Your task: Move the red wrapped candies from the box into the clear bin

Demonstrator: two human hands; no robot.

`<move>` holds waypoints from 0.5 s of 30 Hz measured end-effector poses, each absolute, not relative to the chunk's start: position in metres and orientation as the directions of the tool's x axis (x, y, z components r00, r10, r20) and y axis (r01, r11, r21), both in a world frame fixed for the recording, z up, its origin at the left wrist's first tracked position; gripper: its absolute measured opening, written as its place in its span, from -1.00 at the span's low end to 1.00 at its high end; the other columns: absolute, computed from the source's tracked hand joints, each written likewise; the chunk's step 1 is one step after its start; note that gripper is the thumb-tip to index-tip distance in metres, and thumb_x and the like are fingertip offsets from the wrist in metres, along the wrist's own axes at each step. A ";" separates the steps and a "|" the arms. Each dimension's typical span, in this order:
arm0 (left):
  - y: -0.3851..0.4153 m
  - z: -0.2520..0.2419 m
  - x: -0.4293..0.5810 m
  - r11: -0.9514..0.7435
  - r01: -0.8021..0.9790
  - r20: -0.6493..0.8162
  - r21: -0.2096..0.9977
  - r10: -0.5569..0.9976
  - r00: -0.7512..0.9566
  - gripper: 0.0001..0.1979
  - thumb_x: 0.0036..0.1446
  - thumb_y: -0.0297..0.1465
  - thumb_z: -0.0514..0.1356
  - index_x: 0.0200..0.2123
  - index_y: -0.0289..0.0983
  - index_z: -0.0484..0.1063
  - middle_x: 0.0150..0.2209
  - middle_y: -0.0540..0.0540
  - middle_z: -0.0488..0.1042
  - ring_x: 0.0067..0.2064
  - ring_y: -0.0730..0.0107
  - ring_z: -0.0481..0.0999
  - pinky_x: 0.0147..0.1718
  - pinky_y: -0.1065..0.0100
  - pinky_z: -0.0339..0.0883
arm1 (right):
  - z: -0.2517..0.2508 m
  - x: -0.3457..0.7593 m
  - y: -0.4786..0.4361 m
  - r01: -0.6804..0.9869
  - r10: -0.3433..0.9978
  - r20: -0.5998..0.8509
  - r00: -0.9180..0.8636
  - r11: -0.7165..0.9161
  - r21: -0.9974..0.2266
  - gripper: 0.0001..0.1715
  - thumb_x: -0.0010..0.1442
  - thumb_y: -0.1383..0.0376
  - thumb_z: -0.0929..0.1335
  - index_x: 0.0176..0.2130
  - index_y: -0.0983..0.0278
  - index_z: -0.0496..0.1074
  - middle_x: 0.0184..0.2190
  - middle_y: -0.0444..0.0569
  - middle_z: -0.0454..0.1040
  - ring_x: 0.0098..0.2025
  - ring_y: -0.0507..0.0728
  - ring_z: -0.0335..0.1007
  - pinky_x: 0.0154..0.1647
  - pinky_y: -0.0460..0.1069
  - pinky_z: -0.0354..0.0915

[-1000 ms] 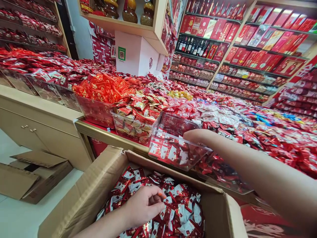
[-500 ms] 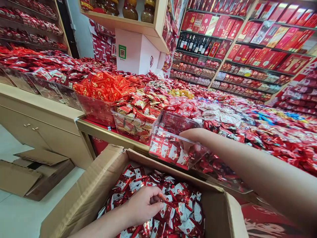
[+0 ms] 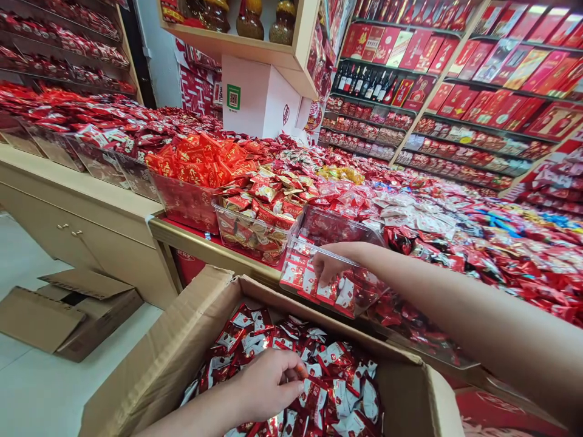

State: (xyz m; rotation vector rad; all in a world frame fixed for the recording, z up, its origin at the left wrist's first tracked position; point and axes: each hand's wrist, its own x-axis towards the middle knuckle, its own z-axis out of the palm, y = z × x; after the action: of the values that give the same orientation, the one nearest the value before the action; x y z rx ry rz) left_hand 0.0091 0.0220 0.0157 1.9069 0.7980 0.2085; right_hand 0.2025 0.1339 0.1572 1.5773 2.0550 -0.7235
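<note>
L hand (image 3: 271,382), fingers half curled, is over the red-white pkts (image 3: 341,391) in the open cardboard box (image 3: 150,370). R hand (image 3: 333,262) is inside the clear bin (image 3: 339,226), fingers down at neat rows of similar pkts (image 3: 296,267). This bin is at the counter's (image 3: 214,247) front edge, just beside another bin (image 3: 252,220) w/ gold-red pkts (image 3: 268,194).

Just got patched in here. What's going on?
A person's right hand reaches into a clear bin, fingers down at the red-and-white packets lying in rows low inside. The left hand is in an open carton, loosely curled over a jumble of similar packets; whether it grips one is hard to tell. The bin beside, on its left, is heaped with gold-and-red packets.
</note>
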 end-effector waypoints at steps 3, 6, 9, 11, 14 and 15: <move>0.022 0.017 0.008 -0.290 0.437 -0.189 0.851 0.608 0.771 -0.80 -0.05 -0.37 0.03 -0.35 -0.23 0.40 -0.50 0.04 0.39 -0.46 0.47 0.33 -0.49 0.50 0.14 | 0.168 0.210 0.133 0.982 0.801 -0.568 -0.189 0.167 -0.092 -0.72 -0.19 0.27 0.39 -0.37 0.31 0.42 -0.44 -0.06 0.44 -0.39 0.12 0.34 -0.49 -0.09 0.21; 0.023 0.015 0.006 -0.306 0.466 -0.210 0.830 0.603 0.770 -0.80 -0.04 -0.36 0.02 -0.35 -0.21 0.40 -0.49 0.04 0.41 -0.45 0.46 0.34 -0.50 0.50 0.14 | 0.174 0.220 0.132 0.991 0.815 -0.565 -0.130 0.112 -0.067 -0.65 -0.26 0.24 0.43 -0.38 0.31 0.41 -0.46 -0.05 0.44 -0.40 0.15 0.35 -0.50 -0.07 0.22; 0.023 0.011 0.005 -0.353 0.496 -0.220 0.793 0.594 0.774 -0.80 -0.04 -0.35 0.03 -0.36 -0.19 0.41 -0.47 0.04 0.43 -0.45 0.44 0.35 -0.49 0.48 0.14 | 0.168 0.226 0.129 0.996 0.757 -0.648 -0.090 0.050 -0.080 -0.69 -0.30 0.26 0.44 -0.44 0.32 0.42 -0.53 -0.09 0.43 -0.47 0.10 0.36 -0.52 -0.09 0.24; 0.023 0.009 0.005 -0.385 0.507 -0.218 0.771 0.588 0.779 -0.80 -0.05 -0.33 0.04 -0.36 -0.19 0.41 -0.44 0.03 0.44 -0.44 0.43 0.36 -0.48 0.47 0.14 | 0.161 0.227 0.127 0.996 0.711 -0.699 -0.076 0.015 -0.093 -0.77 -0.26 0.31 0.42 -0.47 0.32 0.42 -0.57 -0.12 0.43 -0.51 0.06 0.36 -0.54 -0.10 0.25; 0.023 0.006 0.004 -0.401 0.521 -0.230 0.754 0.580 0.781 -0.81 -0.05 -0.32 0.05 -0.36 -0.18 0.41 -0.43 0.03 0.45 -0.43 0.42 0.37 -0.47 0.47 0.14 | 0.156 0.223 0.125 0.995 0.683 -0.727 -0.073 0.002 -0.098 -0.80 -0.25 0.35 0.41 -0.47 0.31 0.41 -0.58 -0.14 0.44 -0.53 0.04 0.36 -0.54 -0.12 0.26; 0.023 0.006 0.004 -0.398 0.526 -0.237 0.751 0.582 0.778 -0.80 -0.05 -0.32 0.05 -0.35 -0.17 0.41 -0.43 0.03 0.45 -0.43 0.42 0.37 -0.47 0.47 0.14 | 0.157 0.221 0.125 0.996 0.693 -0.717 -0.072 0.008 -0.093 -0.80 -0.25 0.34 0.42 -0.47 0.31 0.41 -0.58 -0.13 0.44 -0.52 0.05 0.36 -0.54 -0.11 0.26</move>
State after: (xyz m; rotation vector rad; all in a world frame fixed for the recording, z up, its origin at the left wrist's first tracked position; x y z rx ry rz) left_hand 0.0036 0.0231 0.0061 2.0775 0.8245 0.0784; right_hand 0.2208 0.1248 0.1569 1.7294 1.8139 -0.8333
